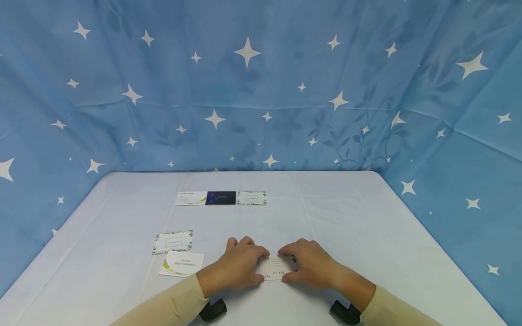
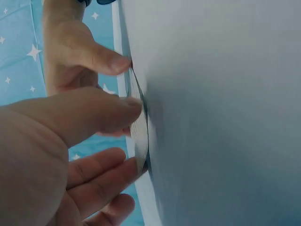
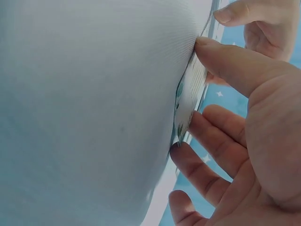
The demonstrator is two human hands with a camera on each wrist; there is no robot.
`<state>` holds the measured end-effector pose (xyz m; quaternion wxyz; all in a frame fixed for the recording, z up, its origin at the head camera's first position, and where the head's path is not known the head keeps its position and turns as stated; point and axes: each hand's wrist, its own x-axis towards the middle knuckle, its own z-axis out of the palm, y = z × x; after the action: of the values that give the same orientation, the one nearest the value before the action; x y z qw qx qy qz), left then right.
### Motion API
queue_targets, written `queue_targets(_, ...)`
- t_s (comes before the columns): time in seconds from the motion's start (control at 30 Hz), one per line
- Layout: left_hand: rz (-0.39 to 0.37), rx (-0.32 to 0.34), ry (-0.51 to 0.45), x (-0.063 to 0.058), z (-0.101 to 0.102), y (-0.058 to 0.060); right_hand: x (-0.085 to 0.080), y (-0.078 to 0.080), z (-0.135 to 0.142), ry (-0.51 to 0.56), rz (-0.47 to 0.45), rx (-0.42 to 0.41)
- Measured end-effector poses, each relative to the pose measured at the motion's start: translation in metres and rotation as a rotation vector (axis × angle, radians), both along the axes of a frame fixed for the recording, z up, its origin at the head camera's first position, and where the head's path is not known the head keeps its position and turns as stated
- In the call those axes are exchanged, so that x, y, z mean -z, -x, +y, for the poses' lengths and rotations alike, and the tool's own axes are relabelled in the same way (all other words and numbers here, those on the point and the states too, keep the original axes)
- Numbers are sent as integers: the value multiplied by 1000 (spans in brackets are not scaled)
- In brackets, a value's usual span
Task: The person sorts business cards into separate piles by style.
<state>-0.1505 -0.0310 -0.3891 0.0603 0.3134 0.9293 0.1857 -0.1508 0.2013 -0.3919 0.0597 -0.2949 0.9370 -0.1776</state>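
A white business card [image 1: 274, 269] with small print and a leafy corner lies between both hands, close over the white tabletop. My left hand [image 1: 240, 266] grips its left end, thumb on the near edge and fingers on the far edge. On the opposite end, my right hand [image 1: 313, 265] pinches the card the same way, covering that end in the head view. From the left wrist, the card [image 2: 139, 127] appears nearly edge-on between thumb and fingertips. The right wrist view shows green leaf print on the card [image 3: 187, 96].
Left of the hands lie a leaf-bordered card [image 1: 173, 242] and a company-logo card [image 1: 184, 262], their edges meeting. Farther back, a row holds a white-and-green card [image 1: 190, 198], a dark blue card [image 1: 220, 198] and another leaf-bordered card [image 1: 251, 198]. A starry blue curtain [image 1: 285, 90] surrounds the table.
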Motion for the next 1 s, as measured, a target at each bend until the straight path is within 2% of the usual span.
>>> queue_targets(0.23, -14, 24, -3, -1, -4, 0, 0, 0, 1, -8, 3, -5)
queue_targets(0.43, -21, 10, 1, 0, -3, 0, -2, -3, -2, -41, 47, 2)
queue_targets(1.0, 10, -12, -20, 2, -1, -1, 0, -3, -2, -14, 90, 10)
